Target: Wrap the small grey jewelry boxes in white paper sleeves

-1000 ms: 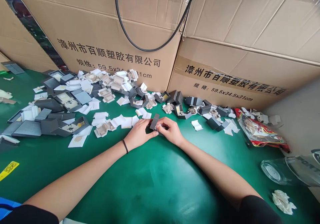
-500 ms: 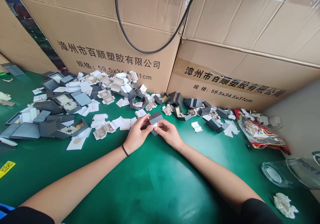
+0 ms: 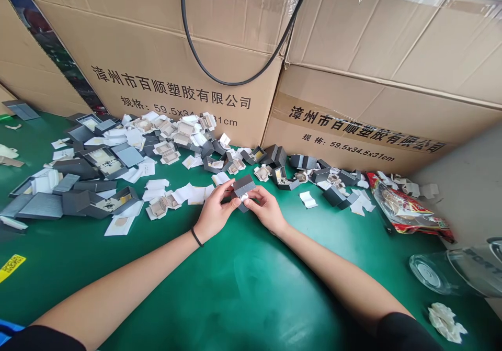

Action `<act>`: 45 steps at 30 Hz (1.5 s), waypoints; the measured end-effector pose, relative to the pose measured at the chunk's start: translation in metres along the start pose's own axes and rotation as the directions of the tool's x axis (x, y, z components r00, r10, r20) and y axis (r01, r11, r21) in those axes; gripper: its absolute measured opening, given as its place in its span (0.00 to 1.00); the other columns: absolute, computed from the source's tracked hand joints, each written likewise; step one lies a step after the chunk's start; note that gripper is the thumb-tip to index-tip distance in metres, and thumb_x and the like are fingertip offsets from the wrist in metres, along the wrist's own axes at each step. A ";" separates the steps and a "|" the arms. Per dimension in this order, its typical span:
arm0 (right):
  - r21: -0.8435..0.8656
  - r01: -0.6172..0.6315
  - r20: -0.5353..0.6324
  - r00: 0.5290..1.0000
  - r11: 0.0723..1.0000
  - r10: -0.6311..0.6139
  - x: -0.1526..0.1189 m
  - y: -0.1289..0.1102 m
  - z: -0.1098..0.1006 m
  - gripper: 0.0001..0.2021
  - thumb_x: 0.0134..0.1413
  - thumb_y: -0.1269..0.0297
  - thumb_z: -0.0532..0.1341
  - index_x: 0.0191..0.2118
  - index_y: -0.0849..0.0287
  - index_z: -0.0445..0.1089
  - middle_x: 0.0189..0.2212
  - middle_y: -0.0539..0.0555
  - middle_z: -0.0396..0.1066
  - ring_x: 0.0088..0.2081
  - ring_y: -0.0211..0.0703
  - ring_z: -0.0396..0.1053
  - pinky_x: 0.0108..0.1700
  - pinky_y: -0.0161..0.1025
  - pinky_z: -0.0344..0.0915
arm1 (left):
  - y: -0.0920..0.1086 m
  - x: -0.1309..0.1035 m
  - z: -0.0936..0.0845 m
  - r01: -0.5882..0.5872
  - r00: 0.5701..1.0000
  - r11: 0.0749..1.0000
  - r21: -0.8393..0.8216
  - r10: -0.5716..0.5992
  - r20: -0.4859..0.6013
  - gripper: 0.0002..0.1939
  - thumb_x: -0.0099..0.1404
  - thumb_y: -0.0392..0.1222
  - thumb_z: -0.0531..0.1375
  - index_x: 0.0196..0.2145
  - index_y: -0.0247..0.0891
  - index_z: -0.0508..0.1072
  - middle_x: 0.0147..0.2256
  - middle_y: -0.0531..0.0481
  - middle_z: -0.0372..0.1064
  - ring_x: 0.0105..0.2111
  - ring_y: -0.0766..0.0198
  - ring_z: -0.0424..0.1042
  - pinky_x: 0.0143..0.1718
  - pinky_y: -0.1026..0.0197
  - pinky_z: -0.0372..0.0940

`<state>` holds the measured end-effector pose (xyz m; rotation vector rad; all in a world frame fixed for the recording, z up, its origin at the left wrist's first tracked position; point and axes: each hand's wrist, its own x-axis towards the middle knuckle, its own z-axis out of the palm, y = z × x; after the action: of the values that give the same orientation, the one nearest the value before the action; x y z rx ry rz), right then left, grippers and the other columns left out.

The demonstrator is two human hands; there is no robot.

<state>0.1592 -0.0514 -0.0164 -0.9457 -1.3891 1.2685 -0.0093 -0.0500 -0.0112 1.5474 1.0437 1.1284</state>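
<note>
My L hand (image 3: pixel 214 210) & R hand (image 3: pixel 270 212) both grip the dk grey box (image 3: pixel 243 184) btw them over the table (image 3: pixel 243 278), prob. two-sided to steady it, thumbs by white bit (image 3: pixel 243 197).

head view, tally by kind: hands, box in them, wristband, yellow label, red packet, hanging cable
Hands: 2 (left hand, right hand)
Held box: 1
Wristband: 1
Yellow label: 1
Red packet: 1
Hanging cable: 1
Total: 7
</note>
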 end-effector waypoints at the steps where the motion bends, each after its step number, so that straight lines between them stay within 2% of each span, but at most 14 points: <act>1: 0.002 0.003 -0.010 1.000 1.000 -0.003 0.000 0.000 0.001 0.17 0.45 0.53 0.65 0.39 0.57 0.66 0.37 0.53 0.70 0.42 0.42 0.69 0.44 0.40 0.67 | 0.001 0.000 0.000 0.002 1.000 1.000 -0.007 -0.002 -0.005 0.30 0.60 0.49 0.58 0.57 0.38 0.57 0.56 0.39 0.57 0.48 0.55 0.66 0.45 0.55 0.68; 12: -0.052 0.047 -0.078 0.996 0.998 -0.051 0.000 0.001 0.001 0.13 0.43 0.53 0.65 0.31 0.57 0.68 0.33 0.51 0.68 0.37 0.40 0.68 0.47 0.42 0.67 | 0.005 0.001 0.002 0.028 0.999 0.997 -0.066 -0.027 0.016 0.31 0.58 0.49 0.59 0.57 0.37 0.58 0.56 0.38 0.57 0.50 0.54 0.65 0.47 0.54 0.67; 15: -0.068 0.057 -0.043 0.997 0.996 -0.060 0.002 0.001 -0.001 0.12 0.43 0.55 0.65 0.32 0.57 0.69 0.33 0.51 0.68 0.37 0.40 0.68 0.48 0.43 0.66 | 0.005 0.001 0.002 0.035 0.999 0.998 -0.052 -0.034 0.023 0.31 0.59 0.50 0.59 0.57 0.37 0.58 0.56 0.38 0.58 0.49 0.55 0.66 0.47 0.54 0.67; 20: -0.090 0.029 0.035 0.999 0.996 -0.026 0.005 0.001 -0.005 0.14 0.43 0.54 0.64 0.35 0.58 0.70 0.33 0.52 0.69 0.36 0.41 0.68 0.44 0.42 0.68 | 0.004 0.002 0.002 0.045 0.998 0.999 -0.026 -0.044 0.041 0.31 0.59 0.51 0.58 0.57 0.36 0.58 0.55 0.39 0.60 0.49 0.55 0.67 0.49 0.53 0.65; 25: -0.226 0.118 0.079 0.992 0.967 -0.103 0.008 0.003 -0.008 0.12 0.47 0.56 0.61 0.34 0.59 0.71 0.35 0.53 0.67 0.35 0.39 0.67 0.39 0.38 0.68 | 0.002 0.003 0.002 0.046 0.998 0.999 -0.023 -0.044 0.054 0.31 0.60 0.51 0.57 0.57 0.35 0.58 0.55 0.38 0.60 0.50 0.54 0.66 0.50 0.52 0.64; 30: -0.436 0.264 0.165 0.963 0.860 -0.212 0.009 -0.001 -0.012 0.08 0.52 0.61 0.58 0.34 0.59 0.71 0.36 0.54 0.68 0.38 0.41 0.66 0.40 0.39 0.66 | 0.001 0.002 0.002 0.063 0.995 0.997 -0.050 -0.060 0.074 0.31 0.60 0.51 0.57 0.57 0.35 0.58 0.56 0.38 0.59 0.51 0.53 0.66 0.50 0.51 0.65; 35: -0.646 0.439 0.275 0.897 0.624 -0.346 0.007 -0.007 -0.014 0.09 0.56 0.62 0.55 0.39 0.57 0.70 0.40 0.55 0.68 0.42 0.44 0.63 0.45 0.43 0.64 | 0.007 0.002 0.002 0.166 0.983 0.973 -0.160 -0.151 0.101 0.33 0.59 0.53 0.58 0.57 0.34 0.58 0.57 0.37 0.58 0.52 0.50 0.64 0.48 0.48 0.66; 37: -0.705 0.464 0.312 0.882 0.537 -0.352 0.005 -0.009 -0.014 0.11 0.58 0.60 0.53 0.42 0.56 0.69 0.41 0.56 0.67 0.42 0.44 0.63 0.45 0.42 0.63 | 0.011 0.003 0.002 0.220 0.973 0.949 -0.226 -0.196 0.121 0.33 0.58 0.53 0.58 0.57 0.34 0.57 0.56 0.37 0.58 0.52 0.50 0.64 0.48 0.49 0.67; 40: -0.749 0.484 0.346 0.868 0.452 -0.356 0.002 -0.012 -0.013 0.12 0.60 0.59 0.51 0.44 0.57 0.67 0.42 0.57 0.67 0.43 0.45 0.62 0.45 0.41 0.63 | 0.015 0.004 0.001 0.280 0.958 0.913 -0.295 -0.247 0.147 0.31 0.59 0.51 0.59 0.56 0.35 0.59 0.54 0.39 0.61 0.51 0.51 0.65 0.47 0.50 0.68; 42: -0.744 0.505 0.360 0.855 0.439 -0.373 0.000 -0.014 -0.011 0.13 0.60 0.59 0.50 0.45 0.58 0.65 0.42 0.57 0.67 0.43 0.46 0.61 0.44 0.42 0.62 | 0.017 0.003 0.001 0.310 0.948 0.894 -0.324 -0.266 0.172 0.29 0.59 0.51 0.58 0.55 0.36 0.61 0.52 0.41 0.63 0.49 0.53 0.66 0.46 0.50 0.68; 45: -0.686 0.516 0.341 0.851 0.514 -0.399 -0.001 -0.018 -0.009 0.12 0.60 0.59 0.49 0.42 0.59 0.64 0.39 0.57 0.67 0.40 0.44 0.61 0.43 0.42 0.61 | 0.019 -0.001 0.002 0.361 0.927 0.859 -0.364 -0.285 0.246 0.23 0.61 0.52 0.56 0.51 0.38 0.66 0.48 0.44 0.66 0.48 0.55 0.67 0.45 0.50 0.69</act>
<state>0.1691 -0.0531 0.0008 -0.9176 -2.1931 0.2874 -0.0057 -0.0553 0.0068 1.0729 0.8411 0.8771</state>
